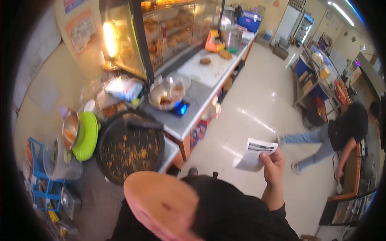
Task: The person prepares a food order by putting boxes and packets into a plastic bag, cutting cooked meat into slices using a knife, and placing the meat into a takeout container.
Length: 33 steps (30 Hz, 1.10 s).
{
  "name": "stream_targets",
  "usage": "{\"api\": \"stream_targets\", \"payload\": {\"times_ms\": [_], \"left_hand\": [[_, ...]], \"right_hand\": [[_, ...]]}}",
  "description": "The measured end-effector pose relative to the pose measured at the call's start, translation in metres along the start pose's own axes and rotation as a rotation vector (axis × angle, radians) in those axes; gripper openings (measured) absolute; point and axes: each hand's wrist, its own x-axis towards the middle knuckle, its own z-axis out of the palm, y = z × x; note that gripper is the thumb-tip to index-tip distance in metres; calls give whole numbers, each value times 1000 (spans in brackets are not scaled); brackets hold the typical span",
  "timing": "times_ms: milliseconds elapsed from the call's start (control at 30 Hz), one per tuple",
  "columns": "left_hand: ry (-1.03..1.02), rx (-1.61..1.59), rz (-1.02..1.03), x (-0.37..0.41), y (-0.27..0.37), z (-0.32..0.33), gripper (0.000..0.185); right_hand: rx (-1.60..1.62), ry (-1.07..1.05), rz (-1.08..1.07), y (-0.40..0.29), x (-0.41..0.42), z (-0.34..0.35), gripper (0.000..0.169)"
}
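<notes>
My right hand (273,165) is raised at the right, pinching a white printed paper slip (253,155) between thumb and fingers. The slip bears writing and its lower part curls away over the tiled floor. My left hand is out of view. Before me to the left lies a large round black pan (119,150) scattered with brown crumbs, with a dark handle-like object (144,124) across its far side. Past it, a steel bowl (155,93) with some brown food in it sits by a blue-lit display (181,109), probably a scale.
A glass food warmer (178,33) stands along the counter, beside a white cutting board (196,67) and a steel pot (232,37). A green lid-like item (87,137) and a blue rack (45,186) are at left. A co-worker (346,126) bends over at right.
</notes>
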Motion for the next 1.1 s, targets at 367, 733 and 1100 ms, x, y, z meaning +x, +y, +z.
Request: {"api": "stream_targets", "payload": {"times_ms": [367, 733, 1100], "left_hand": [[87, -185, 277, -73, -41, -167, 13], [2443, -49, -419, -117, -215, -179, 18], [2477, 64, -485, -81, -298, -295, 19]], "right_hand": [[-174, -224, -290, -1, 313, 53, 28], [-343, -306, -933, -29, 740, 146, 33], [60, -630, -610, 3, 899, 226, 31]]}}
